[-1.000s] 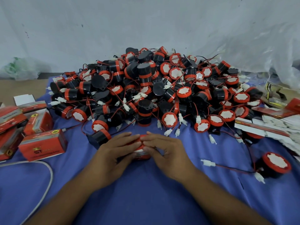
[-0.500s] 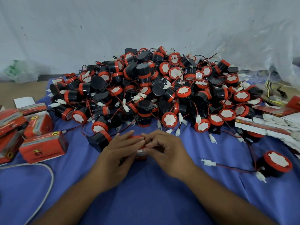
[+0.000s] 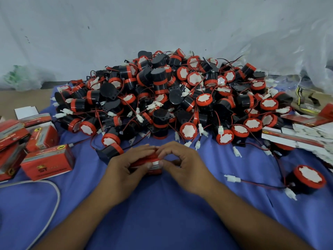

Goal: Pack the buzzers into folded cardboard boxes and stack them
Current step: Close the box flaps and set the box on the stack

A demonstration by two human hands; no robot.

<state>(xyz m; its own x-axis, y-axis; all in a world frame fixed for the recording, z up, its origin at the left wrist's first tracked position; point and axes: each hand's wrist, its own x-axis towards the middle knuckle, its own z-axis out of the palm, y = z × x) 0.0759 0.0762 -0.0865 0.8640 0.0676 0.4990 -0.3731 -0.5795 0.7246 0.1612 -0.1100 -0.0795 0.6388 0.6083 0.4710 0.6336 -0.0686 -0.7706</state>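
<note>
A small red cardboard box (image 3: 153,164) lies on the blue cloth in front of me, mostly covered by my fingers. My left hand (image 3: 126,166) grips its left side, thumb on the front face. My right hand (image 3: 182,165) pinches the box's right end with curled fingers and thumb. Behind the hands rises a big pile of black and red buzzers (image 3: 171,98) with red wires and white plugs. One loose buzzer (image 3: 306,179) lies at the right. Closed red boxes (image 3: 48,162) lie at the left.
Flat unfolded cartons (image 3: 295,138) are stacked at the right edge. A white cable (image 3: 54,199) curves over the blue cloth (image 3: 162,213) at the lower left. A white sheet hangs behind the pile, with clear plastic at the far right.
My fingers have curled more tightly round the box, and the right hand's fingers have arched up over its end. The box has stayed in place.
</note>
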